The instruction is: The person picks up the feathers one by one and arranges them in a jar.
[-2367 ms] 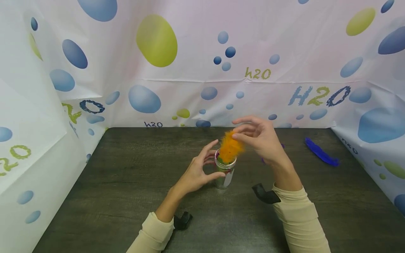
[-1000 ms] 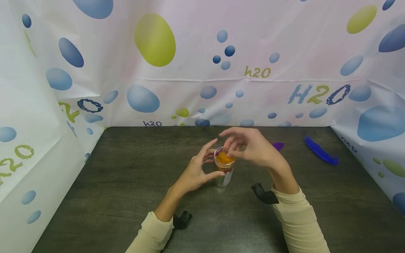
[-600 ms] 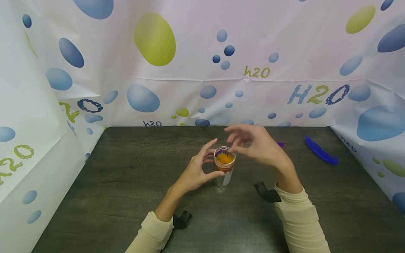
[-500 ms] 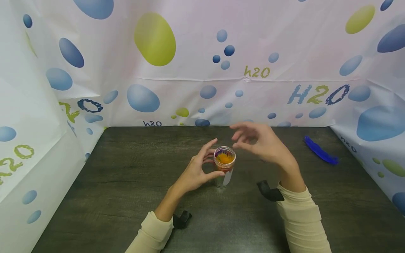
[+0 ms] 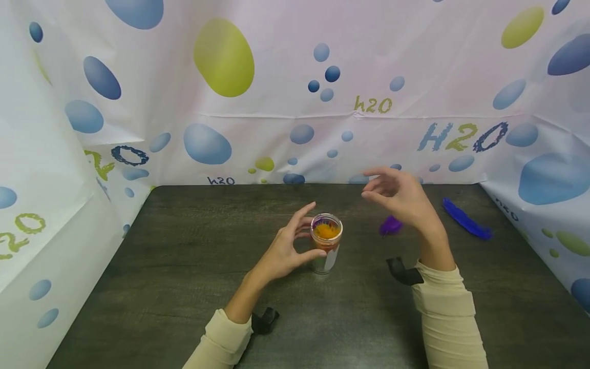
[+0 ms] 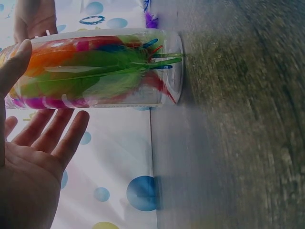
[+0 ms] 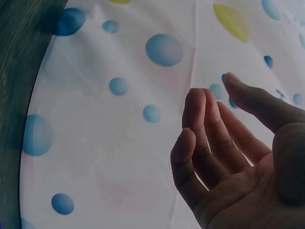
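Observation:
A clear jar (image 5: 331, 260) stands upright on the dark table, with an orange feather (image 5: 326, 231) down inside its mouth. Through the jar's side in the left wrist view show green feathers (image 6: 102, 71) among red, blue and pink ones, quills toward the base. My left hand (image 5: 282, 256) holds the jar, thumb on the near side and fingers on the far side. Up and to the right of it, my right hand (image 5: 402, 199) is in the air with loosely bent fingers and nothing in them. A purple feather (image 5: 391, 225) lies on the table below the right hand.
A long blue feather (image 5: 466, 219) lies at the table's right side. Behind the table (image 5: 193, 241) hangs a white sheet (image 5: 276, 61) printed with blue and green bubbles, which also covers the left and right sides.
The right hand lowered the orange feather into the jar, let go of it, and moved up and right, uncovering the purple feather. The left hand stayed at the jar.

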A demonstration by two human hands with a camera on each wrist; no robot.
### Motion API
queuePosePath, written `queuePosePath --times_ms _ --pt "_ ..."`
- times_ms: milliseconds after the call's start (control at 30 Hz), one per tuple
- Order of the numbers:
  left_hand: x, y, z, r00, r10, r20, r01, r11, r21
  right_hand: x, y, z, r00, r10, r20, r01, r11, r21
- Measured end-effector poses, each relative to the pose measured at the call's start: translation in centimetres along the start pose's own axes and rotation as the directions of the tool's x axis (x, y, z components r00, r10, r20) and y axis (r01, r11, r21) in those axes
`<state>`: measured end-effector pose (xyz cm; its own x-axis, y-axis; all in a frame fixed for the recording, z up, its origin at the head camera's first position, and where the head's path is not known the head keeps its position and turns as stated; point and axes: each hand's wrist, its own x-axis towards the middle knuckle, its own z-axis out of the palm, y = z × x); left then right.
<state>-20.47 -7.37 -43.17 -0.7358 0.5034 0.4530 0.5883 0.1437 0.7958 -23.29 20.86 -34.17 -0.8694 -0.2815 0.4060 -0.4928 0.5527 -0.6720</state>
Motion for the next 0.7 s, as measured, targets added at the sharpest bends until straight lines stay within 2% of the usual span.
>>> queuePosePath --times_ms 200,367,567,700 --pt "-0.2 0.0 0.1 1.000 -0.010 -0.002 0.010 1.000 0.002 0.0 1.3 -0.4 0.996 0.071 -0.048 -0.073 0.997 -0.039" --pt "-0.3 -0.2 0.1 1.000 -0.006 -0.003 0.006 1.000 0.001 0.1 2.6 -0.6 0.993 0.092 -0.080 -0.095 0.995 -0.041" --pt "-0.2 0.0 0.1 1.000 -0.007 0.001 0.007 1.000 -0.006 0.1 3.7 -1.0 0.986 0.143 -0.079 -0.147 0.988 -0.041" --pt "-0.1 0.0 0.1 1.000 -0.005 0.002 0.005 1.000 -0.001 0.0 4.3 -1.2 0.979 0.189 -0.078 -0.195 0.978 -0.075"
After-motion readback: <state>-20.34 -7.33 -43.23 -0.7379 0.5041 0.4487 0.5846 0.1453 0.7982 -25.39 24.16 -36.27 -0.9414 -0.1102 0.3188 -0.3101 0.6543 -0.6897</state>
